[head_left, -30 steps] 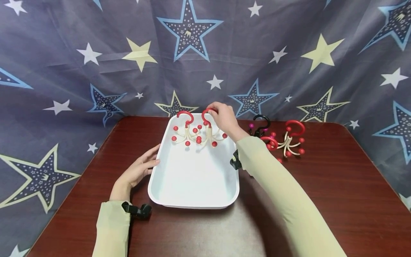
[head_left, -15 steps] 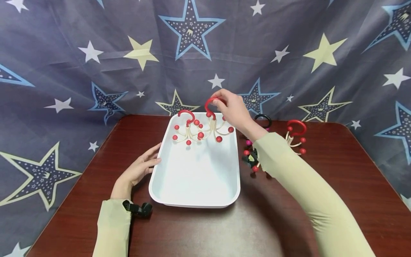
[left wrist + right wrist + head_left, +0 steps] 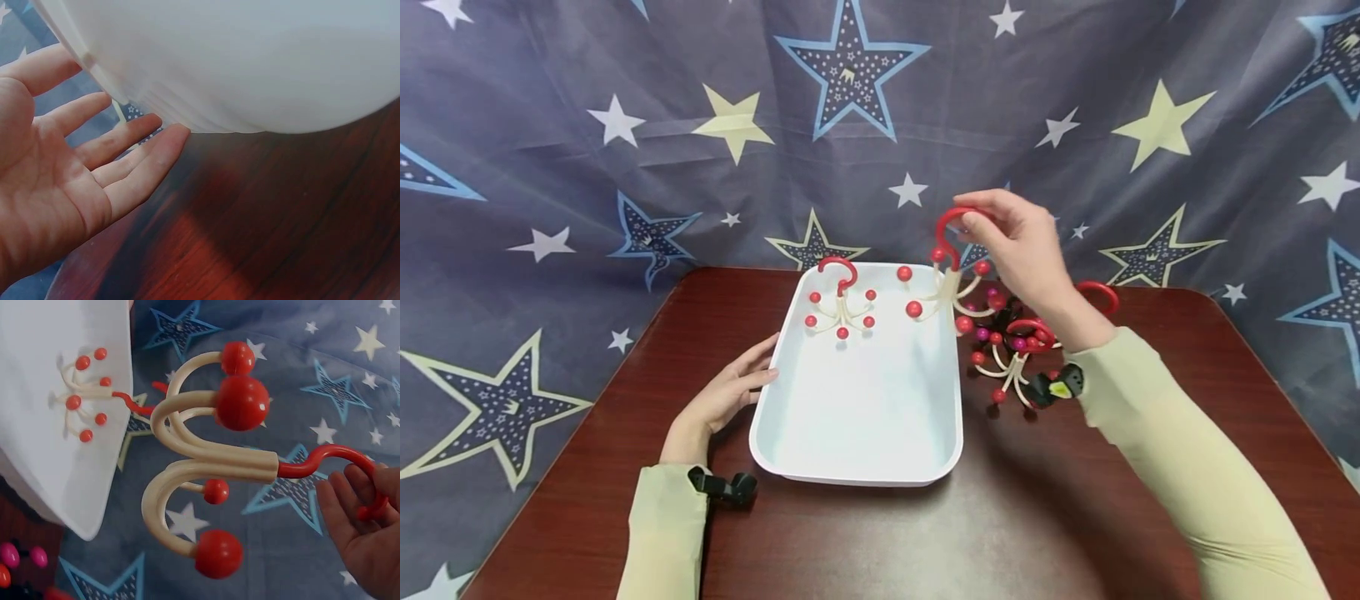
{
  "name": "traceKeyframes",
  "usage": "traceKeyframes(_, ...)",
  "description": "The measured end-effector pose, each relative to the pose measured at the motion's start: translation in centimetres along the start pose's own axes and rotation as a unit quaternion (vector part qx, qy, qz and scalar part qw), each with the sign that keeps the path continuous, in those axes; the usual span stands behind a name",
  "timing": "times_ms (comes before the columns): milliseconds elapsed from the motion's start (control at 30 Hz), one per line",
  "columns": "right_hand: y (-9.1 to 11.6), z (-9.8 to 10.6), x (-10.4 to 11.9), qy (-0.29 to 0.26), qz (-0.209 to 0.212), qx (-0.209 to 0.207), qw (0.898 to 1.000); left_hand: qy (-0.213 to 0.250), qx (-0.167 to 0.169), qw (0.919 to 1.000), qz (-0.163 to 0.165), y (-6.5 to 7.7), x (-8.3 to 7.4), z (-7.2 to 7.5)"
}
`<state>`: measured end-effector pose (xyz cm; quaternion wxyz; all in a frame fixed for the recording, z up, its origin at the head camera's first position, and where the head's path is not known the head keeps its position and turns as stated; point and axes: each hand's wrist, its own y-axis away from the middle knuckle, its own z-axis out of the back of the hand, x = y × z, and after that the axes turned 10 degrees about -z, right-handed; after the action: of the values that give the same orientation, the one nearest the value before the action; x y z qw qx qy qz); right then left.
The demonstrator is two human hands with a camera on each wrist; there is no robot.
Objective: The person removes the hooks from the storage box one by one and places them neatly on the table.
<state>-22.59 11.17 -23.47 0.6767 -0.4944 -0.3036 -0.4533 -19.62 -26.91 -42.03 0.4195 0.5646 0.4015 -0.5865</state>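
My right hand [image 3: 1022, 246] pinches the red hook of a cream multi-arm hanger [image 3: 950, 287] with red ball tips. It hangs upright over the right rim of the white tray [image 3: 865, 481]. In the right wrist view the held hanger [image 3: 215, 464] fills the middle, its red hook between thumb and fingers of my right hand [image 3: 365, 519]. A matching hanger [image 3: 842, 310] stands inside the tray at the back left. My left hand [image 3: 722, 404] touches the tray's left side. Its fingers are spread and lightly bent against the wall in the left wrist view.
Right of the tray, another cream and red hanger [image 3: 1015, 367], a black one with magenta balls [image 3: 1011, 317] and a further red hook [image 3: 1099, 293] crowd together, partly behind my right arm. A starry cloth [image 3: 880, 125] hangs behind the brown table [image 3: 880, 542].
My right hand has lifted the cream and red hanger from inside the tray and carried it up and right, to above the right rim. The left hand stays put.
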Motion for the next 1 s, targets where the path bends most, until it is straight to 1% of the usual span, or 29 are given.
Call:
traceKeyframes(133,0.7,2.2,0.2,-0.058,0.010,-0.016,0.998,-0.001,-0.001,1.0000,0.005,-0.1,0.0,0.0)
traceKeyframes(233,1.3,3.7,0.0,-0.098,0.016,-0.019,0.995,-0.005,-0.001,1.0000,0.005,0.0,0.0,0.0)
traceKeyframes(400,2.1,5.9,-0.6,-0.132,0.025,-0.030,0.990,-0.001,-0.001,1.0000,0.002,0.0,0.1,0.0)
traceKeyframes(500,2.4,7.1,-0.7,-0.114,0.025,-0.044,0.992,0.001,0.000,1.0000,0.001,-0.1,0.1,-0.1)
traceKeyframes(600,3.0,8.2,-1.0,-0.058,0.017,-0.069,0.996,0.000,0.001,1.0000,0.001,-0.1,0.1,-0.1)
traceKeyframes(667,3.6,8.9,-1.3,-0.016,0.007,-0.085,0.996,0.002,0.001,1.0000,-0.001,-0.2,0.2,-0.1)
traceKeyframes(733,4.1,9.6,-1.7,0.014,-0.005,-0.097,0.995,0.001,0.001,1.0000,-0.004,-0.2,0.2,0.0)
traceKeyframes(833,4.9,10.4,-2.2,0.042,-0.023,-0.109,0.993,0.001,0.001,1.0000,-0.004,-0.1,0.2,0.0)
traceKeyframes(1000,6.1,11.6,-3.3,0.070,-0.046,-0.127,0.988,0.001,-0.004,1.0000,0.003,0.0,0.3,0.0)
